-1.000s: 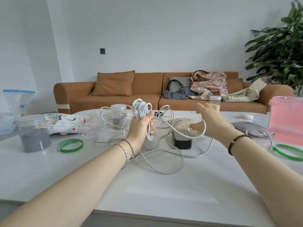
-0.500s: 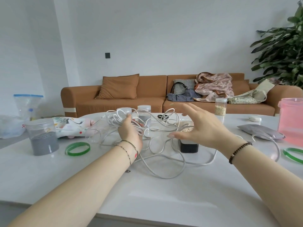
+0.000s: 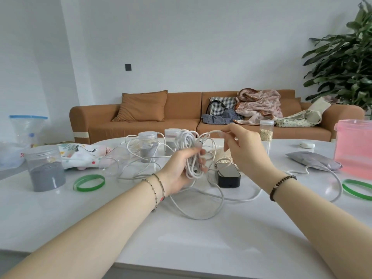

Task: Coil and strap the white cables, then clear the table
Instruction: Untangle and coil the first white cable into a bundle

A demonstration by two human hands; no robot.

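Bunched into thin round loops, white cable [image 3: 190,158] raised just above the desk [image 3: 181,238] near its middle, with loose strands spilling over the desktop to left, front and right, one long run snaking toward the right edge. Gripped by the left hand [image 3: 179,172], fingers [image 3: 202,157] curled round the bunch. Pinched higher up by the right hand [image 3: 247,154], thumb and fingers [image 3: 228,135] closed on a single strand arching over from the bunch. Just beside the bunch, below the right hand, a black box [image 3: 228,175] lying flat, cable curving round it. Behind, two small clear jars [image 3: 148,147] part-filled with grey powder, strands looped about them. Further left, a green band [image 3: 89,182], a bigger jar of grey powder [image 3: 46,171], and a printed cloth [image 3: 80,155] bearing dark lettering too blurred to read. At the right, a grey pouch [image 3: 314,160] and a pink tub [image 3: 354,148].
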